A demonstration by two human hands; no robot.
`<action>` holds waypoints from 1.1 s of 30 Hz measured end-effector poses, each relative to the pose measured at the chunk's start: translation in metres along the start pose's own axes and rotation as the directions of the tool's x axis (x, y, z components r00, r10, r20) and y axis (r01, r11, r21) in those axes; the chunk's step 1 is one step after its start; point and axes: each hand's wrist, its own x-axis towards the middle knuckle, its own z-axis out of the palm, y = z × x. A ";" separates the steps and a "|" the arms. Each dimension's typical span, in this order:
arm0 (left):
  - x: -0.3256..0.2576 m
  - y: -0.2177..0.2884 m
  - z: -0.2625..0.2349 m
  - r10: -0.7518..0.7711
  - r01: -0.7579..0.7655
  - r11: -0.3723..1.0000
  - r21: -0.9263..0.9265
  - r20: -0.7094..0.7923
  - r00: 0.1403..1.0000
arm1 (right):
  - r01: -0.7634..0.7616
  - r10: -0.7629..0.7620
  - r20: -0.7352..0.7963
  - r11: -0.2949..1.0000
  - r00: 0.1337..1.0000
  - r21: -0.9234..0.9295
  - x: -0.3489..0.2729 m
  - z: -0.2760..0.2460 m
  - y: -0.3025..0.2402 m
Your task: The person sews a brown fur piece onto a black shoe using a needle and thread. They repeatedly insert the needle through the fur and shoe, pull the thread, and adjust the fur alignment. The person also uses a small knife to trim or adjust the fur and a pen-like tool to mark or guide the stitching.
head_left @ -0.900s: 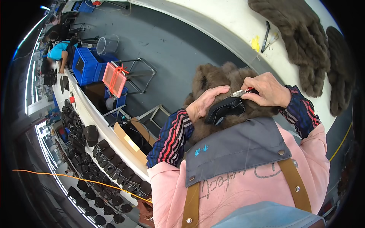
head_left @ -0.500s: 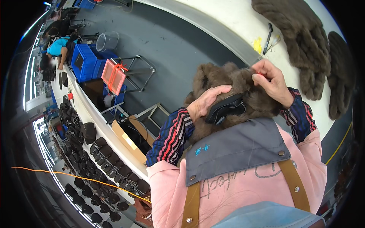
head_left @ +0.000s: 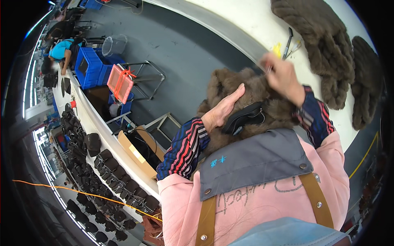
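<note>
A bundled piece of thick brown fur point(head_left: 250, 82) lies in front of my chest, over the table's near edge. My left hand point(head_left: 225, 106) holds it from the left side, the thumb stretched along the pile and the other fingers mostly hidden. A curved black piece point(head_left: 243, 119) with a smooth face and a thin loop at its right end sits on the fur beside that hand. Above the fur's right side, my right hand point(head_left: 283, 76) is blurred by motion, its fingers closed round something small and red that I cannot make out.
On the white table point(head_left: 254, 30) lie larger brown fur pieces point(head_left: 320, 45), a black pen point(head_left: 289, 41) and a yellow scrap. To the left are a pink-topped stool point(head_left: 121, 84), blue crates point(head_left: 88, 67), a cardboard box point(head_left: 135, 151), rows of dark items point(head_left: 119, 172) and another person.
My right hand has moved left and up, away from the fur's right side, and is now blurred. My left thumb has tilted more upright; the fur has stayed nearly in place.
</note>
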 end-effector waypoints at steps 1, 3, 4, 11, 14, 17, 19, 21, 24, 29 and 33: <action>-0.003 0.003 0.004 -0.013 0.018 0.998 -0.067 0.065 0.998 | -0.110 0.106 -0.125 0.994 0.986 -0.020 0.010 -0.001 0.020; -0.009 0.007 0.005 -0.024 0.026 0.999 -0.023 0.076 0.997 | -0.220 0.231 -0.212 0.973 0.950 0.075 0.020 -0.009 0.039; -0.011 0.007 0.004 -0.025 0.022 0.996 0.090 0.031 0.999 | -0.165 0.201 -0.286 0.976 0.937 0.144 0.020 -0.012 0.042; -0.015 0.009 -0.004 -0.080 0.086 0.993 -0.080 0.082 0.993 | -0.522 0.492 0.177 0.773 0.852 0.362 -0.040 -0.062 0.033; -0.014 0.008 -0.004 -0.068 0.069 0.991 -0.114 0.015 0.998 | -0.672 0.619 0.322 0.736 0.716 0.080 -0.086 -0.068 0.059; -0.022 0.015 0.007 0.002 0.009 0.990 -0.142 0.084 0.996 | -0.579 0.595 0.154 0.804 0.789 -0.136 -0.100 -0.059 0.055; -0.023 0.012 0.009 0.111 -0.120 0.976 0.181 0.059 0.992 | -0.553 0.542 0.119 0.826 0.832 0.103 -0.079 -0.056 0.031; -0.016 0.006 0.017 0.295 -0.319 0.892 0.321 0.123 0.947 | -0.429 0.423 0.088 0.855 0.902 0.291 -0.060 -0.044 0.016; -0.021 0.023 0.040 0.152 -0.116 0.809 0.577 -0.015 0.988 | -0.437 0.314 0.356 0.828 0.880 0.352 -0.039 -0.027 0.015; -0.015 0.008 0.031 0.257 -0.218 0.899 0.380 -0.055 0.965 | -0.381 0.230 0.583 0.913 0.780 0.149 -0.035 0.001 0.029; -0.019 0.013 0.021 0.092 -0.023 0.932 0.363 -0.173 0.981 | -0.361 0.147 0.608 0.899 0.780 0.247 -0.033 -0.002 0.028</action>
